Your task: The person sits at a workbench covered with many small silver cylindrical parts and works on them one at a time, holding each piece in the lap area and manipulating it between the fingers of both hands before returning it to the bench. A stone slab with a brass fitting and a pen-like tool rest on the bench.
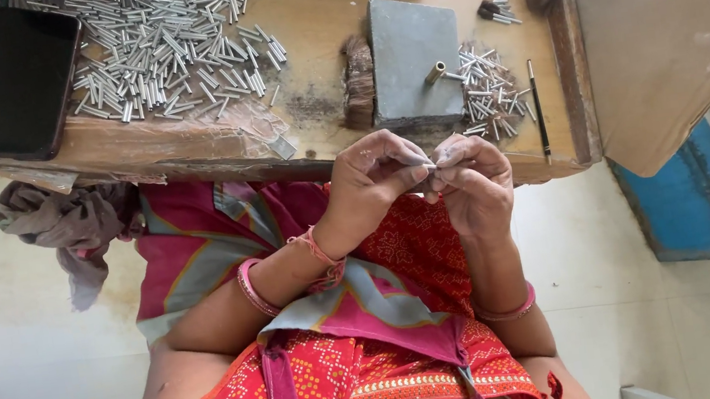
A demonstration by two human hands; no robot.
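Seen from a head-worn camera looking down, a person sits at a low wooden work table point(309, 27) with both hands raised close together just in front of its near edge. The left hand point(368, 181) is closed in a pinch, thumb and forefinger gripping a small silvery metal tube point(420, 162) near one end, so that its free end points toward the other hand. The right hand point(473, 182) is curled, its fingertips pressed together at the tube's tip; whether it holds a second small piece there cannot be told. The tube looks thin, rigid and very light, with a smooth, shiny surface that would probably slip easily between fingers; it seems best held by a firm fingertip pinch across its middle or near an end, as the left hand does now. On the table above the hands lies a flat grey stone block point(411, 55) with a short brass-coloured tube point(435, 73) at its right edge. A small heap of similar metal tubes point(487, 91) sits just right of the block, and a far larger pile of tubes point(170, 45) spreads across the table's left part. A dark phone point(15, 81) rests at the far left, and a thin black rod point(537, 107) lies near the right edge.
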